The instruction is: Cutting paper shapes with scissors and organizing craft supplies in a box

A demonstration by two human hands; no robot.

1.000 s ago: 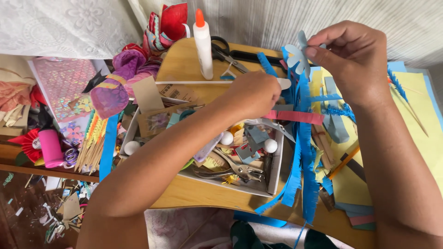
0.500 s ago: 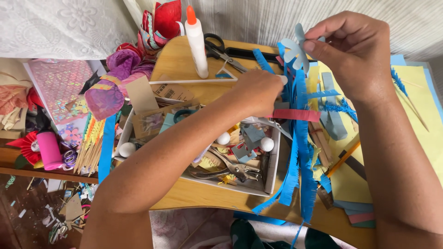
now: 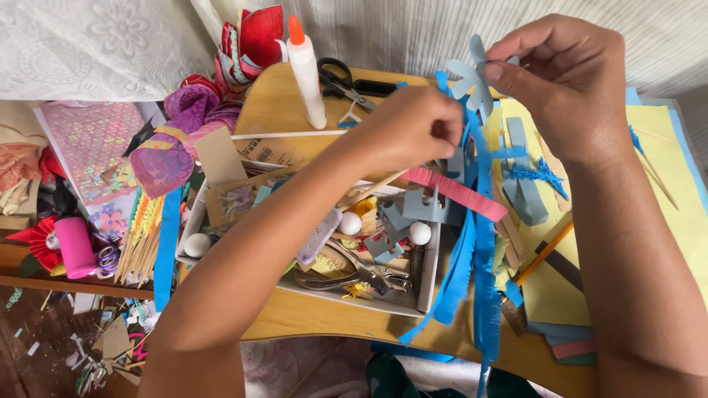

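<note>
Both hands are up over the wooden tabletop [image 3: 280, 110]. The right hand [image 3: 568, 81] pinches a pale blue paper flower [image 3: 468, 77], and the left hand [image 3: 409, 129] is closed on the fringed blue paper strips [image 3: 483, 243] that hang past the front edge. Not much free room: a shallow white tray [image 3: 428, 284] of scraps sits right underneath with three white balls, plus one glue bottle [image 3: 306, 70] and one pair of black scissors [image 3: 350, 82] at the back.

A pale blue paper flower cutout [image 3: 469, 79] stands upright, pinched at its edge, with long fringed blue paper strips [image 3: 483, 258] dangling below.
</note>
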